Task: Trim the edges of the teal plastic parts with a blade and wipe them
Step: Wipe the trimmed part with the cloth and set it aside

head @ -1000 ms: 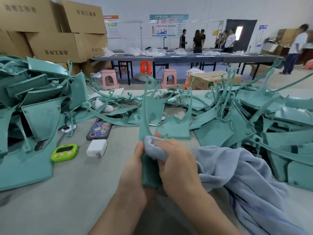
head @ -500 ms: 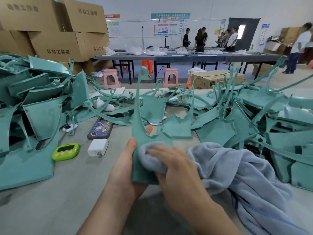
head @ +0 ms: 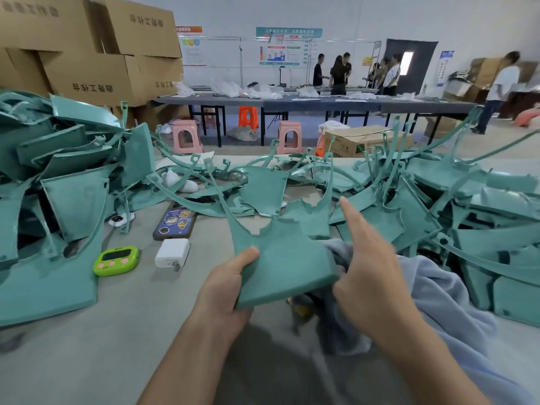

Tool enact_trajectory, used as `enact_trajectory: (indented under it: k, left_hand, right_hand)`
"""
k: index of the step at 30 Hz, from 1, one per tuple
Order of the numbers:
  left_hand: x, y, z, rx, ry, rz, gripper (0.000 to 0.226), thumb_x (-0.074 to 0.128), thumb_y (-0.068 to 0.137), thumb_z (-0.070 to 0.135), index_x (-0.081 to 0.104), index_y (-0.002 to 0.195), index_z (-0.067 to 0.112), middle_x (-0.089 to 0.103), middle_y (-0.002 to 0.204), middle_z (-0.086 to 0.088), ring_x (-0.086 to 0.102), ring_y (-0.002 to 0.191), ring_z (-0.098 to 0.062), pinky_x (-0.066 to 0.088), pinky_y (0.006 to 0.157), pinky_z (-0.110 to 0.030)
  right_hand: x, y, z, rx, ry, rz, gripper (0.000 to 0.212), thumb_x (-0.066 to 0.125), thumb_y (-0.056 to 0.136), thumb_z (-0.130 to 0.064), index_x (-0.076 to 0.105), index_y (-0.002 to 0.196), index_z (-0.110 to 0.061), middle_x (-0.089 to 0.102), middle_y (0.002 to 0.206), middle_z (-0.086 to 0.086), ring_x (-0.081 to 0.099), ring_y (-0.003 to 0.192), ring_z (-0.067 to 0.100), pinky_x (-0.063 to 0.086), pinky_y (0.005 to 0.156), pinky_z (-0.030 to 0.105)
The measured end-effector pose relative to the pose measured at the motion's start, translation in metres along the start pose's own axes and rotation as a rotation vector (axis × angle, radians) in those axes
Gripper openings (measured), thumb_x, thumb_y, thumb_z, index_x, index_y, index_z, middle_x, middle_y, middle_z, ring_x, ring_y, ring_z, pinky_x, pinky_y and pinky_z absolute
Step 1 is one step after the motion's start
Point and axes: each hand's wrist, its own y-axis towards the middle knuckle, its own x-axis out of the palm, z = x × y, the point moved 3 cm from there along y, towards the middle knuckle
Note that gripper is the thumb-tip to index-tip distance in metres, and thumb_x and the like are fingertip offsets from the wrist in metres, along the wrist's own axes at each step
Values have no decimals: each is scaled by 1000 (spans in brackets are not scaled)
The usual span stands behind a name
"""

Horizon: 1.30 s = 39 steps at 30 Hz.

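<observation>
My left hand (head: 225,290) grips a flat teal plastic part (head: 280,258) by its lower left corner, thumb on top, and holds it tilted above the table with its thin curved arm pointing up and away. My right hand (head: 374,273) is at the part's right edge, with the index finger straight, the thumb by the part's corner, and the other fingers apparently bunching the grey cloth (head: 438,311). The cloth trails off to the right over the table. A small yellow and dark object (head: 304,309), blurred, lies under the part.
Heaps of teal parts rise on the left (head: 67,200) and on the right (head: 482,217). On the grey table (head: 73,346) lie a phone (head: 175,220), a white charger (head: 172,252) and a green timer (head: 117,260). Behind are boxes, stools and people.
The part was upright with the cloth pressed on its face. It now lies flatter and further right, the cloth has come off its face, and my right index finger has straightened.
</observation>
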Motion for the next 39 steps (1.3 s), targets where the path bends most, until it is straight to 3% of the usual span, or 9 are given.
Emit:
enact_trajectory:
  k: [2, 5, 7, 10, 16, 21, 27, 34, 39]
  left_hand:
    - [-1, -2, 1, 15, -40, -15, 22, 59, 95, 13, 70, 110, 1, 77, 105, -16, 77, 86, -27, 60, 57, -32]
    - [1, -5, 11, 99, -24, -62, 32, 65, 84, 15, 70, 112, 1, 76, 109, -16, 76, 93, -28, 62, 64, -34]
    - [3, -5, 21, 199, 55, -65, 45, 70, 74, 16, 70, 116, 0, 76, 112, -15, 76, 96, -26, 64, 71, -34]
    - [7, -10, 28, 326, 246, -80, 32, 75, 73, 8, 76, 105, 2, 77, 107, -15, 76, 90, -24, 61, 64, -28]
    - [46, -24, 7, 446, 397, -23, 39, 73, 88, 2, 65, 109, 34, 78, 100, -1, 77, 86, -22, 62, 65, -37]
    - [46, -22, 12, 267, 75, 172, 22, 64, 100, 25, 75, 98, 7, 77, 79, -12, 75, 67, -20, 57, 54, -27]
    - [37, -18, 41, 587, 468, 404, 36, 65, 91, 44, 72, 83, 10, 65, 51, -4, 55, 37, -13, 45, 46, -27]
    - [67, -36, -39, 224, 543, -44, 16, 66, 86, 31, 80, 93, 29, 78, 95, -12, 75, 87, -30, 60, 86, -52]
    - [76, -49, -29, 106, 491, 170, 47, 52, 92, 45, 80, 65, 19, 76, 73, -12, 71, 55, -28, 55, 49, -32]
  right_hand:
    - [6, -4, -3, 140, 447, -169, 90, 44, 80, 24, 46, 149, -33, 67, 133, -5, 61, 108, -14, 49, 89, 9]
    - [9, -16, -12, 310, 880, -389, 59, 46, 81, 14, 75, 118, -22, 73, 111, 25, 71, 95, 28, 58, 77, 42]
    - [5, -18, -16, 426, 1111, -517, 30, 53, 87, -8, 79, 103, -13, 74, 102, 25, 72, 88, 37, 61, 76, 44]
    - [-10, -20, -14, 509, 1458, -601, 41, 52, 93, -29, 74, 116, -3, 71, 121, 24, 72, 101, 39, 62, 85, 51]
    - [-25, -31, -3, 487, 886, -425, 20, 61, 95, 5, 68, 112, -2, 75, 91, 9, 73, 72, 15, 56, 49, 28]
    - [-53, -72, 14, 542, 902, -592, 23, 58, 94, 8, 69, 115, 7, 72, 84, 12, 65, 59, 14, 54, 46, 25]
    - [-65, -110, 18, 583, 1054, -604, 26, 60, 94, 7, 68, 119, 10, 66, 84, 15, 62, 60, 17, 55, 45, 26]
    - [-67, -105, 19, 717, 1096, -168, 28, 53, 95, 7, 71, 113, -4, 67, 76, 6, 58, 55, 11, 47, 37, 20]
    - [-78, -121, 16, 651, 1034, -180, 25, 57, 94, 6, 72, 111, -6, 68, 83, 6, 60, 62, 11, 51, 43, 22]
